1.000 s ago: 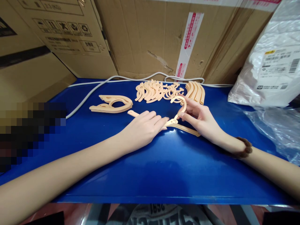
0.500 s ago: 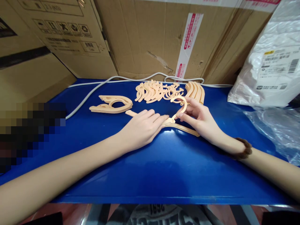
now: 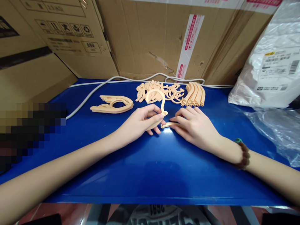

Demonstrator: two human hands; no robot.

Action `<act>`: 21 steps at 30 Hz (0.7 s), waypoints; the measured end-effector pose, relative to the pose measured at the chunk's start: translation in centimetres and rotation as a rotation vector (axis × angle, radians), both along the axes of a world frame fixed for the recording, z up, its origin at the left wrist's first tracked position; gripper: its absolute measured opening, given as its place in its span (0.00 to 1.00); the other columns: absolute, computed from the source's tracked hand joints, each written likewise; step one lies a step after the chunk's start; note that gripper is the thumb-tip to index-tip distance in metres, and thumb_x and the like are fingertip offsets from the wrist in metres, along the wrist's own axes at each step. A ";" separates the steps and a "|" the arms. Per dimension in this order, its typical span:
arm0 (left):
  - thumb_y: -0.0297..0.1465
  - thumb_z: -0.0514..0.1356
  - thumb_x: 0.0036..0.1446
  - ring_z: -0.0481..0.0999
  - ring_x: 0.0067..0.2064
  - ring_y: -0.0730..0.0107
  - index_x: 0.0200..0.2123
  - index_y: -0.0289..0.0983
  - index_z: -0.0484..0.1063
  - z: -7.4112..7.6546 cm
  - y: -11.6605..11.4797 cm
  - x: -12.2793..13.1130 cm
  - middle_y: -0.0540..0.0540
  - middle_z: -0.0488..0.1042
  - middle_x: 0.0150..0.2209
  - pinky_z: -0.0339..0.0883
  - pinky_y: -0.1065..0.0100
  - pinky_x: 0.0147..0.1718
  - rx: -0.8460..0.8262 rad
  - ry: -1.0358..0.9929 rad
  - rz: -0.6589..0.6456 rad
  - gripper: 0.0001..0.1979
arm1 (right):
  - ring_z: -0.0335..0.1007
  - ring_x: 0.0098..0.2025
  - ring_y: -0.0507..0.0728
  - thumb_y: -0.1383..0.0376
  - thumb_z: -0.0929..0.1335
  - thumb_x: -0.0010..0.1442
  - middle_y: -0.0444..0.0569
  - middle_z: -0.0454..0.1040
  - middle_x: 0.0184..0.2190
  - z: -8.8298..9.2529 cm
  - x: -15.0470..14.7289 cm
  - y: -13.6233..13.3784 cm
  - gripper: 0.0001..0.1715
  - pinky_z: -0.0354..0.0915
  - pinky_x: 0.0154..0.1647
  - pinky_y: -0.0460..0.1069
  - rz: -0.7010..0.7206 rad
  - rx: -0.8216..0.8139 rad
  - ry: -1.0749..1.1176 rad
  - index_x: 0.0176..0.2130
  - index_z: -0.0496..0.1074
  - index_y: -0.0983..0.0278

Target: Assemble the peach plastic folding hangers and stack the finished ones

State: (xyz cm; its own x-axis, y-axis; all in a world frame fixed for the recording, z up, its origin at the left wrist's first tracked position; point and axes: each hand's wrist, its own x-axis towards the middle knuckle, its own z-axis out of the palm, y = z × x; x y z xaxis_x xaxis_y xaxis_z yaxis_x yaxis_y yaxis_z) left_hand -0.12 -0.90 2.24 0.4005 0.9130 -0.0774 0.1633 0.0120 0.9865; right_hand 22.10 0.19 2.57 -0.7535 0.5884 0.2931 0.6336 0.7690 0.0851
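In my left hand (image 3: 142, 120) is a beige plastic hanger hook (image 3: 163, 104), pinched near its base by thumb and fingers. The hook's curve rises above the hand and opens to the left. A beige piece behind the thumb, mostly hidden by the fingers, appears joined to the hook's base. Just to the right, my right hand (image 3: 197, 126) is closed palm-down over a slim beige hanger arm (image 3: 167, 125). Only the left end of that arm shows; the rest is covered by the hand. The two hands are close together but apart.
Folded hangers (image 3: 112, 108) lie stacked at left on the blue table (image 3: 150, 175). Behind the hands are a pile of loose hooks (image 3: 152, 86) and a row of hanger arms (image 3: 194, 93). A white cable (image 3: 93, 89), cardboard boxes (image 3: 145, 37) and a plastic parcel (image 3: 264, 78) border the back.
My left hand has turned and now holds the hook, which has moved left and upright. My right hand has let go of the hook and closed over the hanger arm on the table.
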 end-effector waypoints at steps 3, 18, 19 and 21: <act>0.38 0.62 0.58 0.79 0.32 0.71 0.36 0.35 0.66 -0.1 0.4 -0.1 0.45 0.78 0.38 0.72 0.72 0.28 -0.063 -0.060 0.037 0.12 | 0.66 0.38 0.58 0.60 0.59 0.70 0.53 0.74 0.38 -0.1 -0.2 -0.1 0.18 0.55 0.39 0.52 -0.032 0.032 -0.045 0.42 0.74 0.65; 0.36 0.59 0.60 0.70 0.26 0.77 0.42 0.34 0.72 0.6 0.4 0.0 0.47 0.74 0.34 0.65 0.77 0.19 -0.103 -0.024 0.054 0.12 | 0.67 0.25 0.53 0.66 0.55 0.69 0.48 0.76 0.31 -0.4 0.2 -0.5 0.20 0.56 0.25 0.46 -0.076 -0.152 0.189 0.58 0.61 0.65; 0.36 0.59 0.60 0.71 0.26 0.77 0.41 0.34 0.73 0.7 0.3 0.0 0.47 0.74 0.33 0.66 0.76 0.19 -0.103 -0.029 0.048 0.11 | 0.66 0.23 0.52 0.64 0.54 0.70 0.47 0.76 0.30 -0.3 0.2 -0.6 0.20 0.55 0.24 0.46 -0.093 -0.166 0.203 0.57 0.61 0.65; 0.37 0.59 0.61 0.71 0.25 0.77 0.38 0.34 0.74 0.9 0.2 0.0 0.48 0.74 0.31 0.67 0.75 0.20 -0.105 -0.040 0.038 0.11 | 0.66 0.22 0.51 0.59 0.55 0.71 0.46 0.76 0.28 -0.3 0.2 -0.7 0.19 0.55 0.24 0.45 -0.096 -0.187 0.221 0.53 0.64 0.65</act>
